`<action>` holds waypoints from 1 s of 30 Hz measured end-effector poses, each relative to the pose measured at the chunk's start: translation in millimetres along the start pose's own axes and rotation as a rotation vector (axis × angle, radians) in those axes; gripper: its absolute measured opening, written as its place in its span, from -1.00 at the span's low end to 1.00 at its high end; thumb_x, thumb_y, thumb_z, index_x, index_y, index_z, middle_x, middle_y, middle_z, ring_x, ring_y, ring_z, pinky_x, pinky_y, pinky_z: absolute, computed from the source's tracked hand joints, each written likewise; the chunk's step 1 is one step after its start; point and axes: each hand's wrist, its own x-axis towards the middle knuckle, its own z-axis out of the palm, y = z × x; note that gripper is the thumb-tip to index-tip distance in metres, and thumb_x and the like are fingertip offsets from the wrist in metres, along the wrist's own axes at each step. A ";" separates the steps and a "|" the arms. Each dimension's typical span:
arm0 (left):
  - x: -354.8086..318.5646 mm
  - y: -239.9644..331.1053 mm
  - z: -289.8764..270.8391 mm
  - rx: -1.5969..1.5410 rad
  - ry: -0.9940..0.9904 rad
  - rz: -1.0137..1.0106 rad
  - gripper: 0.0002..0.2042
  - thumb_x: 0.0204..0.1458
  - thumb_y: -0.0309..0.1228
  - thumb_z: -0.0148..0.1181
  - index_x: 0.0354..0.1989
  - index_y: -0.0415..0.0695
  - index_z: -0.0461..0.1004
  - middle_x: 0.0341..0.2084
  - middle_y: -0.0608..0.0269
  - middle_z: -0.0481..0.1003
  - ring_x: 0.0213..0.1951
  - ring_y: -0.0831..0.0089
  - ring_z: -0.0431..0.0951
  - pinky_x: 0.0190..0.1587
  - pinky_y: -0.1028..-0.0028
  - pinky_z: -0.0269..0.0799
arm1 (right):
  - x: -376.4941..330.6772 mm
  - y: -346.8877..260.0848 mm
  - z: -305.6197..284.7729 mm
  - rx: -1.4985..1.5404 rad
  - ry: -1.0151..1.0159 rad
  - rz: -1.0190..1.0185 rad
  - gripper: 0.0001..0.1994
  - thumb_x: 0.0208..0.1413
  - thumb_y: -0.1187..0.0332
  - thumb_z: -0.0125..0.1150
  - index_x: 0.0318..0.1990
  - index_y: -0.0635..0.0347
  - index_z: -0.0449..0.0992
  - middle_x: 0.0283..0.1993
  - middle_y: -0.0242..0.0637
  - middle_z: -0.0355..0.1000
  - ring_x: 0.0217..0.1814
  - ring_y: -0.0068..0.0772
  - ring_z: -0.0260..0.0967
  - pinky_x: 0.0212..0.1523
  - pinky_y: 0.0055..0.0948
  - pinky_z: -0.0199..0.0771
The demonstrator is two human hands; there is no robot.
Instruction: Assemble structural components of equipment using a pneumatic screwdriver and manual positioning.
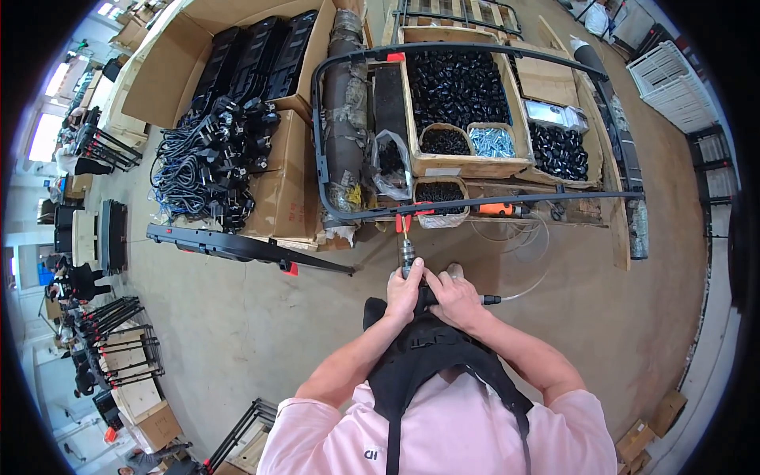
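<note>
Both hands are closed on an air drill (pixel 408 255) held in front of my body. My left hand (pixel 404 293) wraps round its body just behind the chuck. My right hand (pixel 454 298) grips its rear part, beside the hose fitting (pixel 491 299). The drill's long bit points away from me and reaches a red piece (pixel 404 223) on the near bar of a black tubular frame (pixel 507 203). Whether the tip touches the bar I cannot tell. A second red piece (pixel 396 57) sits on the frame's far bar.
Under the frame stand a wooden box of black parts (pixel 457 83), a tub of silver screws (pixel 492 142) and a tub of dark screws (pixel 440 192). Bundled cables (pixel 202 166) lie at left, above a black panel (pixel 237 247). A thin air hose (pixel 530 286) loops to the right.
</note>
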 end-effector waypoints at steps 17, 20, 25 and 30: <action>16.4 -0.5 -0.8 0.120 0.020 0.054 -0.58 0.29 -0.03 0.31 -0.24 -0.24 0.58 -0.41 0.33 0.57 -0.35 0.56 0.47 -0.24 0.45 0.42 | 6.3 13.7 12.0 0.044 0.005 0.008 -0.10 -0.22 0.25 0.63 0.34 0.28 0.31 -0.06 -0.02 0.55 -0.10 0.06 0.59 -0.02 -0.11 0.60; 17.6 2.4 -2.7 0.167 0.033 0.062 -0.59 0.29 -0.04 0.30 -0.25 -0.24 0.57 -0.43 0.34 0.55 -0.36 0.57 0.46 -0.24 0.46 0.42 | 9.2 13.6 13.7 0.046 0.006 0.012 -0.08 -0.23 0.25 0.63 0.35 0.28 0.30 -0.05 -0.03 0.56 -0.09 0.05 0.59 -0.02 -0.11 0.60; 15.0 9.8 1.2 0.140 0.028 0.047 -0.59 0.29 -0.04 0.31 -0.27 -0.22 0.56 -0.43 0.36 0.53 -0.37 0.58 0.43 -0.24 0.45 0.41 | 11.5 16.1 15.8 0.039 0.014 0.014 -0.06 -0.24 0.25 0.64 0.36 0.27 0.28 -0.05 -0.04 0.56 -0.09 0.06 0.59 -0.02 -0.11 0.60; 12.1 2.9 -0.2 0.113 0.019 0.064 -0.59 0.30 -0.02 0.29 -0.28 -0.21 0.56 -0.42 0.35 0.53 -0.35 0.58 0.43 -0.24 0.46 0.41 | 10.0 17.2 12.6 0.029 -0.016 -0.010 -0.05 -0.23 0.24 0.64 0.38 0.26 0.26 -0.05 -0.04 0.56 -0.11 0.08 0.60 -0.04 -0.09 0.60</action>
